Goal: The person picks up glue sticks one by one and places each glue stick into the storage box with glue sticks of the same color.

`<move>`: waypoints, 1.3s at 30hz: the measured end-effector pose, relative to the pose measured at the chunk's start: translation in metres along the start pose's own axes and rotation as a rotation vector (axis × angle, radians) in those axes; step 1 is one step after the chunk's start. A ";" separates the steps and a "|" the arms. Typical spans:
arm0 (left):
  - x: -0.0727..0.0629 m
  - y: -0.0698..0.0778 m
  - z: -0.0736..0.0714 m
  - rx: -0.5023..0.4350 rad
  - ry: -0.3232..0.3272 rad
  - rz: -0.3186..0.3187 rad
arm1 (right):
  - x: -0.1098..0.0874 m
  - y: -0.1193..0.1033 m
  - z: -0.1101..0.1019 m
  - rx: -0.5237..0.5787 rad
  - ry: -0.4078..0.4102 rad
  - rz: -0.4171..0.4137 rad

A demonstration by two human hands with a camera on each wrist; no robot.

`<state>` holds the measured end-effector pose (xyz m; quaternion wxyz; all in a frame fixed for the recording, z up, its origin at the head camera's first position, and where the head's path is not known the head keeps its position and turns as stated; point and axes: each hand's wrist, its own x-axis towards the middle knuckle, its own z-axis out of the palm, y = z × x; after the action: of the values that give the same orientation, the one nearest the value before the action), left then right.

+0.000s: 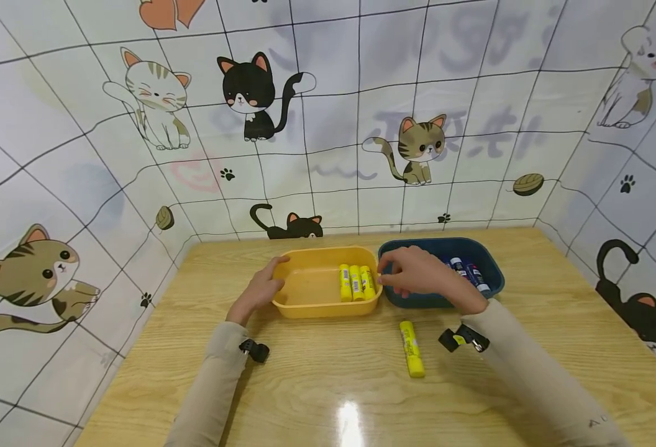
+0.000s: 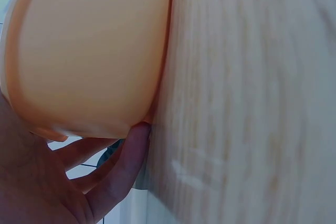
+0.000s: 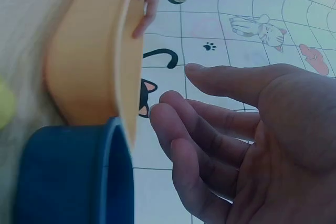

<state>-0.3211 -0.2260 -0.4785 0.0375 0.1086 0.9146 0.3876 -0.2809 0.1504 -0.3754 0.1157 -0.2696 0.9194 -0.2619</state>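
Observation:
My left hand (image 1: 258,290) holds the left end of a yellow plastic basket (image 1: 305,310), with fingers at its rim and against its end wall. In the left wrist view, fingertips (image 2: 137,129) touch the lower edge of the basket. Three yellow glue sticks (image 1: 356,284) lie side by side in the basket's right part. My right hand (image 1: 414,270) hovers over the left part of a dark blue basket (image 1: 434,302), near the yellow basket's right rim. In the right wrist view its thumb (image 3: 226,83) and loosely bent fingers stand apart, holding nothing.
Another yellow glue stick (image 1: 412,349) lies on the wooden table (image 1: 305,385) in front of the baskets. Several dark blue tubes with white ends (image 1: 468,270) lie in the blue basket, partly hidden by the right hand. A cat-patterned cloth (image 1: 328,124) encloses the back and sides.

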 end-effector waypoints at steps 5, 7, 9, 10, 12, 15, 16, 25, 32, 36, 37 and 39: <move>0.000 0.000 0.000 0.011 0.000 -0.003 | -0.025 0.017 0.014 -0.019 -0.012 0.010; 0.000 0.000 0.000 0.011 -0.004 -0.005 | -0.032 0.023 0.020 -0.028 -0.026 0.016; 0.000 0.000 0.000 0.013 -0.006 -0.001 | -0.038 0.028 0.025 -0.037 -0.035 0.019; -0.001 0.000 -0.001 0.012 -0.008 -0.002 | -0.040 0.030 0.027 -0.035 -0.039 0.027; -0.001 0.000 -0.001 0.005 -0.011 -0.003 | -0.044 0.033 0.032 -0.012 -0.048 0.040; -0.002 0.001 -0.001 0.001 -0.012 -0.005 | -0.048 0.036 0.037 0.028 -0.059 0.054; -0.003 0.001 -0.001 -0.002 -0.014 -0.006 | -0.048 0.037 0.038 0.042 -0.066 0.056; -0.001 0.000 0.000 0.014 -0.010 0.006 | -0.051 0.045 0.046 0.049 -0.086 0.075; -0.001 0.001 0.003 0.010 -0.014 -0.005 | -0.057 0.051 0.052 -0.016 -0.117 0.078; 0.000 0.001 0.002 0.010 -0.011 -0.004 | -0.056 0.055 0.053 0.004 -0.149 0.059; 0.000 0.002 0.002 0.014 -0.007 -0.004 | -0.055 0.056 0.053 0.016 -0.161 0.049; 0.000 0.002 0.001 0.016 -0.001 -0.007 | -0.054 0.057 0.053 0.056 -0.188 0.030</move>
<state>-0.3203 -0.2243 -0.4776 0.0385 0.1061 0.9181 0.3799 -0.2420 0.1990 -0.4469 0.2130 -0.2758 0.9007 -0.2592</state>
